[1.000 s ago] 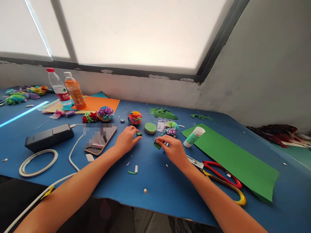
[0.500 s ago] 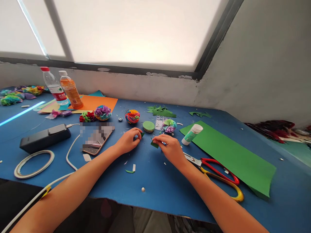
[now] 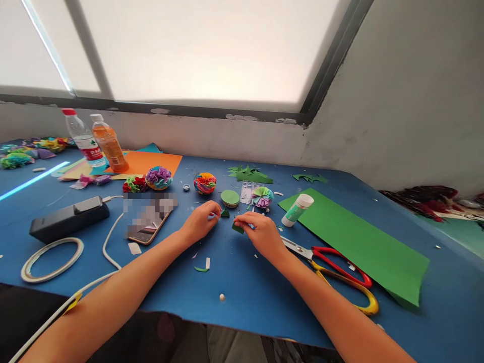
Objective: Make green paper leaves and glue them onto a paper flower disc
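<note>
My left hand is closed, its fingertips pinching a small dark green paper piece just above the blue table. Opposite it, my right hand pinches another small green paper piece between thumb and fingers. A narrow gap separates the two hands. Just beyond them lies a stack of round green paper discs. To its right sits a pastel ruffled paper ball, and to its left a red-orange ruffled ball. A glue stick stands tilted to the right of my right hand.
Scissors lie beside my right forearm, near a large green paper sheet. On the left are a phone, a tape roll, a black device with a white cable, and two bottles. Green scraps lie behind.
My left hand has shifted slightly, and more of its green paper piece shows. The right hand has tilted slightly, still pinching its piece. The view has moved a little.
</note>
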Demonstrator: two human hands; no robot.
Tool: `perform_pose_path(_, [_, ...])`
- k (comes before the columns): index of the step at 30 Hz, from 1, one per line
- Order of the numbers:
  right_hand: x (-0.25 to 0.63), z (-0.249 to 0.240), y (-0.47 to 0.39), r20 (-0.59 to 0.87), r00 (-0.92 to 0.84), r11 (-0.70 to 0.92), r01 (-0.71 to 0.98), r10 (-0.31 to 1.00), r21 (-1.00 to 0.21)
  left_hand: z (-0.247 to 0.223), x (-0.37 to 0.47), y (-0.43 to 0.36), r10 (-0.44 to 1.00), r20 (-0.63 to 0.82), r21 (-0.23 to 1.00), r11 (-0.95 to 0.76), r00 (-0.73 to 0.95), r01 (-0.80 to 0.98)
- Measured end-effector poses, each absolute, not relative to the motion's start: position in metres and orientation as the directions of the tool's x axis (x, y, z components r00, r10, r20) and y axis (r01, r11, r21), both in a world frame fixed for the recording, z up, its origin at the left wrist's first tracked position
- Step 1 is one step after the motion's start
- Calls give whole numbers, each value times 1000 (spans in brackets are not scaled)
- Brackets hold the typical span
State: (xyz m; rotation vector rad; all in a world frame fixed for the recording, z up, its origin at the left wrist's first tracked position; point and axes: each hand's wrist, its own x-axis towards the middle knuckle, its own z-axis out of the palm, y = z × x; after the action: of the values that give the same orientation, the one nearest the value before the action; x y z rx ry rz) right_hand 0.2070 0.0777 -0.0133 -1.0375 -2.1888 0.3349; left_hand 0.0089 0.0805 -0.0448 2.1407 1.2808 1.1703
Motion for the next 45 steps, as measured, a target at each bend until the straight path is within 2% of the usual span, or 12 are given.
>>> perform_pose_path(10, [207, -13, 82, 477, -419, 629, 603, 773, -491, -48, 18, 87, 905, 395, 719, -411, 157, 561])
perform_pose_path(13, [207, -13, 83, 484, -396, 618, 601, 781, -506, -47, 14, 87, 910, 392, 770, -405, 135, 492])
perform_pose_path(18, [210, -9, 83, 527, -372, 631, 597, 764, -494, -42, 13, 80, 906, 410, 862, -423, 107, 279])
perform_pose_path(25, [211, -8, 77, 545, -448, 695, 577, 708, -429, -33, 26, 66, 896, 428, 893, -440, 116, 100])
perform_pose_path(28, [212, -7, 74, 528, -493, 714, 573, 692, -401, -32, 27, 62, 906, 409, 901, -420, 109, 111])
perform_pose_path(33, [208, -5, 63, 424, -670, 792, 489, 609, -366, -34, 26, 60, 919, 393, 898, -390, 24, 205])
perform_pose_path(35, [205, -5, 59, 432, -674, 797, 455, 599, -396, -33, 26, 58, 912, 408, 882, -404, 36, 245])
perform_pose_path(39, [202, -4, 58, 485, -529, 716, 464, 697, -522, -28, 29, 51, 891, 440, 840, -453, 114, 298])
perform_pose_path(45, [206, 0, 66, 438, -419, 603, 468, 795, -646, -24, 27, 48, 877, 468, 832, -478, 108, 281])
